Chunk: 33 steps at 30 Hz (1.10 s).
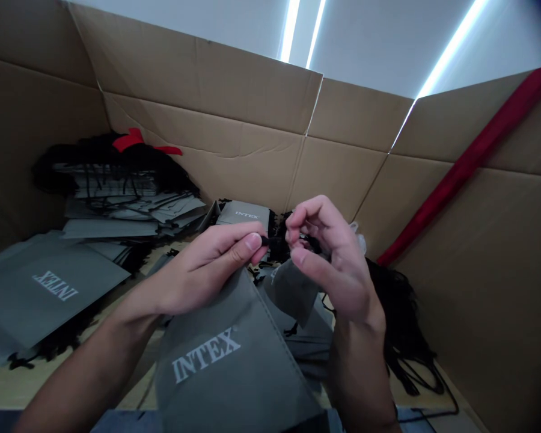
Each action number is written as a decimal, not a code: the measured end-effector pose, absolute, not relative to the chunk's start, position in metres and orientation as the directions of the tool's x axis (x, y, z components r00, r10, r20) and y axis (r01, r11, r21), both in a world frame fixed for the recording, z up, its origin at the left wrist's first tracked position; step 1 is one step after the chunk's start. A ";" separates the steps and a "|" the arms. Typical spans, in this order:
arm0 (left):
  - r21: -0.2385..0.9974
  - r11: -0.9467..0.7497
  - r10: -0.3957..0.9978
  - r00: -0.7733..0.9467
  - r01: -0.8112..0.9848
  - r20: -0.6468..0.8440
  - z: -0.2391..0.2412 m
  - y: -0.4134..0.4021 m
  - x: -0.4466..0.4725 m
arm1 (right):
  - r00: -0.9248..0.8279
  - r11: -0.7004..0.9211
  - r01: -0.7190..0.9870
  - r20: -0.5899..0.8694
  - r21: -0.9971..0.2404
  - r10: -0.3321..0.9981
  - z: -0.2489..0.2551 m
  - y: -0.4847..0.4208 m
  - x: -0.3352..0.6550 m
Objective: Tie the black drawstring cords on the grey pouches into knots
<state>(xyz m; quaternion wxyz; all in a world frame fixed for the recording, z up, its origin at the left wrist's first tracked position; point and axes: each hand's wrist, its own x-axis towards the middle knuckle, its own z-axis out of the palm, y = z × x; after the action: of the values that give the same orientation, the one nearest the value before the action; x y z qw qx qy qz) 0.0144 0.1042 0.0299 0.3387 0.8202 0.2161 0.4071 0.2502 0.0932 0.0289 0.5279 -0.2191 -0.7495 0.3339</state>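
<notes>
Grey pouch marked INTEX hangs below the left hand, whose thumb and fingers pinch a small black piece. The right hand curls just beside; whether it grips anything, I cannot tell.

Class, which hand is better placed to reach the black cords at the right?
Probably the right hand: it is nearer the cords. The left hand is farther away and pinches a black piece by the front bag. Whether the right holds anything is unclear.
</notes>
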 end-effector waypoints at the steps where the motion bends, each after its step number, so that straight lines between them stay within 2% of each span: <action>1: 0.711 -0.699 0.609 0.583 0.075 0.538 0.030 0.105 0.015 | -0.366 0.701 0.018 0.648 -0.713 0.668 0.030 0.092 0.249; 4: 0.670 -0.741 0.561 0.593 0.047 0.578 0.033 0.105 0.020 | -0.430 0.796 0.081 0.699 -0.600 0.571 0.030 0.097 0.245; 7: 0.683 -0.727 0.586 0.583 0.071 0.563 0.035 0.103 0.021 | -0.414 0.853 0.088 0.760 -0.515 0.502 0.028 0.106 0.242; 12: 0.678 -0.725 0.578 0.643 0.121 0.502 0.035 0.098 0.018 | -0.410 0.838 0.078 0.749 -0.540 0.521 0.026 0.109 0.243; 18: 0.589 -0.803 0.519 0.596 0.094 0.613 0.028 0.095 0.023 | -0.390 0.867 0.092 0.783 -0.490 0.484 0.021 0.114 0.241; 24: 0.483 -0.874 0.389 0.530 -0.044 0.753 0.025 0.090 0.026 | -0.387 0.807 -0.128 0.779 -0.576 0.494 0.020 0.112 0.232; 29: 0.510 -0.852 0.379 0.533 -0.117 0.757 0.026 0.087 0.027 | -0.361 0.738 -0.216 0.755 -0.639 0.548 0.015 0.107 0.225; 33: 0.516 -0.852 0.397 0.530 -0.091 0.749 0.028 0.088 0.024 | -0.355 0.694 -0.281 0.743 -0.663 0.567 0.015 0.107 0.224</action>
<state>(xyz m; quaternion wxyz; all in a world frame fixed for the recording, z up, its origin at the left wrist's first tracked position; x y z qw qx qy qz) 0.0241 0.0883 0.0281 0.2564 0.8361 0.0914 0.4762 0.2238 0.1067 0.0152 0.5592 -0.0978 -0.7309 0.3788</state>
